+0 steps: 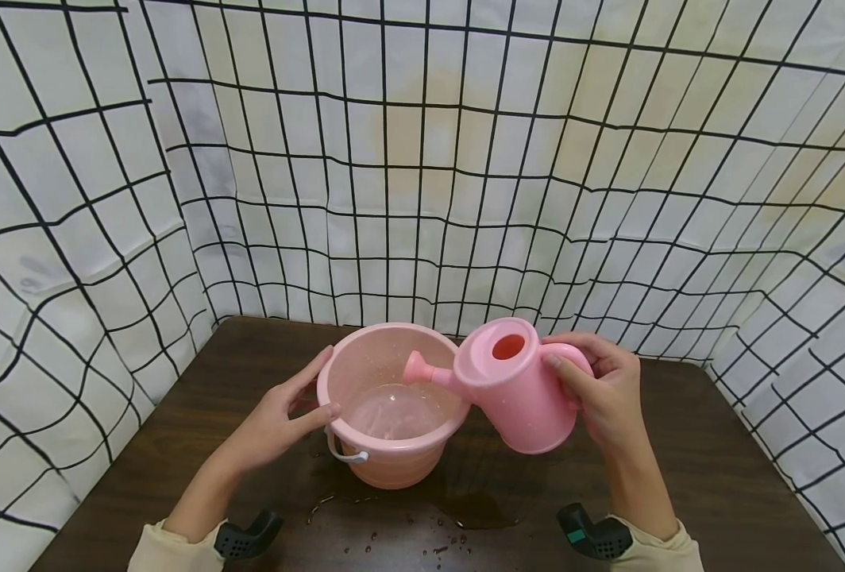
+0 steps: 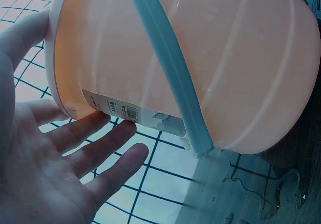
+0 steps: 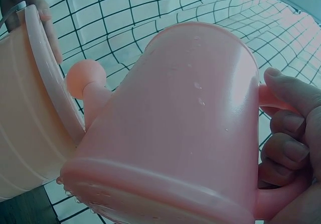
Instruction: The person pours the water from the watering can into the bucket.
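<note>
A pink watering can (image 1: 526, 397) is tilted in the air, its rose and spout (image 1: 422, 370) over the mouth of a pink bucket (image 1: 394, 465). My right hand (image 1: 604, 389) grips the can's handle, fingers curled round it in the right wrist view. Water (image 1: 394, 411) lies inside the bucket, which stands on the table. My left hand (image 1: 279, 417) rests at the bucket's left rim, thumb and forefinger at the edge. Its other fingers (image 2: 108, 169) are spread and nearly straight beside the wall. Drops cling to the can's lower edge (image 3: 75, 191).
The dark wooden table (image 1: 215, 397) carries a puddle (image 1: 480, 511) and scattered drops in front of the bucket. A pale blue bail handle (image 2: 170, 66) hangs down the bucket's side, near a label (image 2: 125, 111). White cloth with black grid lines (image 1: 422, 199) surrounds the table's back and sides.
</note>
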### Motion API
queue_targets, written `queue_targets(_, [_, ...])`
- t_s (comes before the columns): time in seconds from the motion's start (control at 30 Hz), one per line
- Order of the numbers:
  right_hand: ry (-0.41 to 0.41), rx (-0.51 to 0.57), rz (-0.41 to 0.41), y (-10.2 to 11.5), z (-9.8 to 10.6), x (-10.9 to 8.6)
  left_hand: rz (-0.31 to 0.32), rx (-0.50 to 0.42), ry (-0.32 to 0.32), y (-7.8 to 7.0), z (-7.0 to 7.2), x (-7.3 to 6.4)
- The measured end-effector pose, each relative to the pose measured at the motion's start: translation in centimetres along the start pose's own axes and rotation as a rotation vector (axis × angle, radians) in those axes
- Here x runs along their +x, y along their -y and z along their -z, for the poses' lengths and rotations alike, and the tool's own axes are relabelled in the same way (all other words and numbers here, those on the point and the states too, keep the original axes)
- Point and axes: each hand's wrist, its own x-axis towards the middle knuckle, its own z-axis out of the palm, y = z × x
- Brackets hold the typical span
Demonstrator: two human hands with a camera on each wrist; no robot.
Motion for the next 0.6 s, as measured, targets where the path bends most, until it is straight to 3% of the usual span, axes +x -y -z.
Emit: queue_targets(0.6, [0.003,-0.005,-0.007,-0.05,0.03,0.04,0.000,0.015,0.000,0.06,0.07,-0.05])
